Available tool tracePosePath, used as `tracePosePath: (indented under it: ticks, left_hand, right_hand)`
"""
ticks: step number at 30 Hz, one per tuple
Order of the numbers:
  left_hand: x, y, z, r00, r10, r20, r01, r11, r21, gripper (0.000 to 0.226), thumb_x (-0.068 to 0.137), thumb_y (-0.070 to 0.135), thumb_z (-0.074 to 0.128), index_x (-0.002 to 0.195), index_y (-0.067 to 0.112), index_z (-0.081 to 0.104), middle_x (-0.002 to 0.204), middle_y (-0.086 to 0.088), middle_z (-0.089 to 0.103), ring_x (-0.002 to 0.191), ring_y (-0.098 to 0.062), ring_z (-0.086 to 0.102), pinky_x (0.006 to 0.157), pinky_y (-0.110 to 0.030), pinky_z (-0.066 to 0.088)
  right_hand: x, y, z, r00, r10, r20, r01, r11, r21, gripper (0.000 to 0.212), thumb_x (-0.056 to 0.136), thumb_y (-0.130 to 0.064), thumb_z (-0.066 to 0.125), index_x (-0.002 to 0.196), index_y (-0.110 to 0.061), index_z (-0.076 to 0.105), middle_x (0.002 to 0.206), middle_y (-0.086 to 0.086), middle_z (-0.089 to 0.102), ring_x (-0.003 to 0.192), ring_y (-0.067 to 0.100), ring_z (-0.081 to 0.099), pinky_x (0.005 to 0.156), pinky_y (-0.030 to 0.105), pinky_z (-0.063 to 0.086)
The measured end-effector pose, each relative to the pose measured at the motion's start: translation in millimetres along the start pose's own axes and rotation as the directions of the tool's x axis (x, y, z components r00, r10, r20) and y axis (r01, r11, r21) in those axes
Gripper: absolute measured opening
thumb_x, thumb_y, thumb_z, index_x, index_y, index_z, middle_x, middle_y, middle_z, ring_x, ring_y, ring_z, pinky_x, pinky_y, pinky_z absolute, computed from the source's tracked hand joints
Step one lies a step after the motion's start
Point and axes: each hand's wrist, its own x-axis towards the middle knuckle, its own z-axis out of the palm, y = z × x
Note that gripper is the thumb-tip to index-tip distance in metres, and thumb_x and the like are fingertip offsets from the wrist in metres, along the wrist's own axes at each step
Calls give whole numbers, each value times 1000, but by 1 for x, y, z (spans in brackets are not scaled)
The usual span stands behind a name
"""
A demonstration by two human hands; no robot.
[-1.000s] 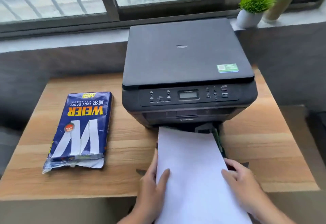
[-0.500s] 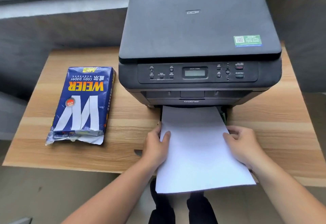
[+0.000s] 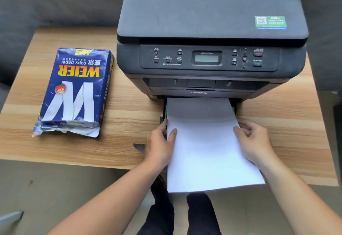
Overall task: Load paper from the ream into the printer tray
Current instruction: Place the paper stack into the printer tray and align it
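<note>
A stack of white paper (image 3: 205,142) lies over the pulled-out tray (image 3: 163,116) at the foot of the black printer (image 3: 209,64); its far end reaches under the printer's front, and its near end hangs past the table edge. My left hand (image 3: 160,146) grips the stack's left edge, thumb on top. My right hand (image 3: 256,142) holds the right edge the same way. The blue ream wrapper (image 3: 74,90), torn open at its near end, lies flat to the left of the printer.
The printer stands on a wooden table (image 3: 288,123) against a grey wall. A small grey tab (image 3: 139,147) shows on the table by my left wrist. Below the table edge are my legs in dark trousers (image 3: 164,212) and the floor.
The view has dropped and closed in on the printer. Both hands have slid the paper stack forward, so more of its far end sits under the printer's front.
</note>
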Motion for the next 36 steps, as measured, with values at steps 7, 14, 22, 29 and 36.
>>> tracePosePath:
  ticks: [7, 14, 22, 29, 36]
  left_hand:
    - [-7, 5, 1, 1000, 20, -14, -19, 998, 55, 50, 93, 40, 58, 140, 25, 50, 66, 9, 56, 66, -13, 56, 58, -32, 42]
    - [-30, -5, 1, 1000, 1, 11, -2, 995, 103, 41, 92, 41, 59, 131, 28, 60, 54, 12, 51, 64, -15, 55, 58, -31, 43]
    - [-38, -12, -5, 1000, 19, 24, -22, 994, 105, 53, 93, 42, 57, 143, 27, 47, 124, 1, 67, 111, -24, 61, 92, -40, 50]
    - [-38, -16, -5, 996, 61, 61, -67, 993, 100, 55, 94, 36, 57, 146, 27, 41, 112, -3, 71, 70, 8, 67, 67, -18, 42]
    - [-40, -15, -3, 996, 66, 60, -74, 989, 129, 62, 92, 35, 62, 147, 22, 38, 59, 6, 72, 85, 7, 59, 70, -25, 37]
  right_hand:
    - [17, -2, -9, 998, -27, -59, 36, 985, 167, 28, 95, 0, 58, 122, -3, 62, 90, -2, 69, 64, -15, 66, 65, -1, 45]
    - [-2, 28, -3, 994, -5, -111, 28, 978, 208, 31, 94, -4, 61, 125, -3, 64, 76, 41, 61, 72, 14, 48, 56, 2, 40]
    - [12, 13, 24, 989, -1, -151, 33, 977, 210, 35, 95, -10, 60, 131, -11, 62, 89, 15, 73, 80, 14, 60, 63, 2, 44]
    - [35, -10, 42, 933, -98, -345, 71, 993, -90, 21, 90, -21, 67, 107, -9, 72, 82, 8, 74, 76, 28, 69, 54, 18, 37]
    - [44, -20, 51, 901, -225, -370, -7, 847, -531, 15, 93, -26, 60, 99, -15, 69, 95, 16, 76, 88, 39, 70, 70, 35, 46]
